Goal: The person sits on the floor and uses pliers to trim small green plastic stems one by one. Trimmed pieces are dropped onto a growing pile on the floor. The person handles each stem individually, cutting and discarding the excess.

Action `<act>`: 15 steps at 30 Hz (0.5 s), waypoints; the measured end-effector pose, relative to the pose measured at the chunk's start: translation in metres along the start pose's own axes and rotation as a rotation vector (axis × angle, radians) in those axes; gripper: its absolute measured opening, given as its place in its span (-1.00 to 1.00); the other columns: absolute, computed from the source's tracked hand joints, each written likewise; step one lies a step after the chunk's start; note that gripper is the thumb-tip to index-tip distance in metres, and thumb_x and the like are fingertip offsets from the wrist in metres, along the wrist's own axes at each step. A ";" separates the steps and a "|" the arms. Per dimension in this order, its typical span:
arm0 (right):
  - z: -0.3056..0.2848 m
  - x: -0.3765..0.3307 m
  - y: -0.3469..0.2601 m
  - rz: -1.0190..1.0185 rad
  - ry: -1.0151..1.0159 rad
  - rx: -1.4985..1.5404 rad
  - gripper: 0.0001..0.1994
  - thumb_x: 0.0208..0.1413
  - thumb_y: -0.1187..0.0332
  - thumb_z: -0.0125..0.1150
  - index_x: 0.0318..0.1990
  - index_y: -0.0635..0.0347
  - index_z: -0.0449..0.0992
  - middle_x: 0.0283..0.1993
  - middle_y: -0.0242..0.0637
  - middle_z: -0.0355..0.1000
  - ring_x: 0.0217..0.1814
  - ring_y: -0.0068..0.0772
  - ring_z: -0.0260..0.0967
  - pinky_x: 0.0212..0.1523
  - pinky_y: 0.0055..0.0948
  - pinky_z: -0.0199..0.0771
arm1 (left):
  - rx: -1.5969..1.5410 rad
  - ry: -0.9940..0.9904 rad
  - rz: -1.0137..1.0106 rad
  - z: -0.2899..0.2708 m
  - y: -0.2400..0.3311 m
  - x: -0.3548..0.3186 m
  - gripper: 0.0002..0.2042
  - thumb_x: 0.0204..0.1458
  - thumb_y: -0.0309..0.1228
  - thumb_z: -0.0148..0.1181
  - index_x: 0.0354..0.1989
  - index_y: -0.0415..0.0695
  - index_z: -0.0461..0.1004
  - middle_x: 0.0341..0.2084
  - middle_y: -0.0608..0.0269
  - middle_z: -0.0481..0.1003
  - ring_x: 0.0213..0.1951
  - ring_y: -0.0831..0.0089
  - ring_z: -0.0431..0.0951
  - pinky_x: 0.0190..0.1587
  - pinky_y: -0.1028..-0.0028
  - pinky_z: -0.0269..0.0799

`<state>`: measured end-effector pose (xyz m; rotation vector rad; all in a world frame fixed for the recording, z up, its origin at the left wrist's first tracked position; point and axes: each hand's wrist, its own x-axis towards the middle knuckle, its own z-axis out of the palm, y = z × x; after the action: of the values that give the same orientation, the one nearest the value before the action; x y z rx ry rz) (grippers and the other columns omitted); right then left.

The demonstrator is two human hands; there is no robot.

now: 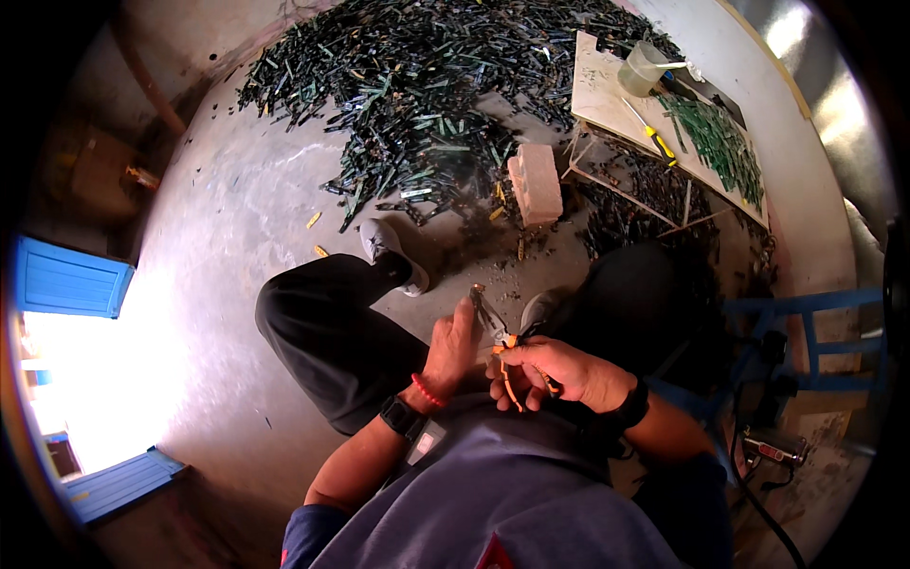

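My right hand is wrapped round a pair of pliers with orange-and-black handles, held low in front of my lap. The jaws point up and away, toward my left hand. The fingers of that hand are closed beside the jaws, around what may be a thin dark piece; its shape is hard to make out. A small brownish bit shows at the tip, just above my left fingertips.
A big heap of dark strips covers the floor ahead. Near it stands a pinkish brick block. On a low board table at right are green strips, a yellow-handled screwdriver and a plastic cup. A blue chair stands at right.
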<state>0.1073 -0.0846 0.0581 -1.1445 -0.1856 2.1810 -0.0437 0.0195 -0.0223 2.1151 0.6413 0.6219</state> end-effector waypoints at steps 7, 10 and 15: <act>-0.015 0.004 0.001 0.006 0.040 -0.085 -0.66 0.18 0.12 -0.08 -0.24 0.26 0.40 -0.40 -0.20 0.48 -0.44 -0.38 0.49 -0.67 -0.64 0.27 | -0.432 -0.019 -0.638 0.000 0.018 0.007 -0.43 0.24 -0.12 -0.33 -0.72 -0.31 0.24 -0.85 0.15 0.21 -0.73 0.32 0.17 -0.57 0.28 0.18; -0.018 0.008 0.007 0.029 0.061 -0.023 -0.68 0.18 0.13 -0.06 -0.26 0.25 0.40 -0.40 -0.21 0.47 -0.45 -0.37 0.48 -0.57 -0.56 0.35 | -0.410 -0.025 -0.640 0.001 0.019 0.006 -0.41 0.24 -0.10 -0.33 -0.73 -0.32 0.25 -0.86 0.16 0.18 -0.73 0.35 0.16 -0.58 0.28 0.15; -0.018 0.010 0.012 0.024 0.060 0.116 -0.73 0.17 0.17 -0.02 -0.30 0.23 0.39 -0.42 -0.23 0.45 -0.44 -0.36 0.46 -0.50 -0.46 0.41 | -0.425 -0.045 -0.642 0.003 0.018 0.006 -0.40 0.23 -0.08 -0.34 -0.72 -0.33 0.25 -0.86 0.13 0.18 -0.72 0.35 0.16 -0.58 0.27 0.16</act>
<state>0.1112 -0.0912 0.0354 -1.1504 -0.0188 2.1458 -0.0337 0.0117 -0.0076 1.4138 1.0022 0.3082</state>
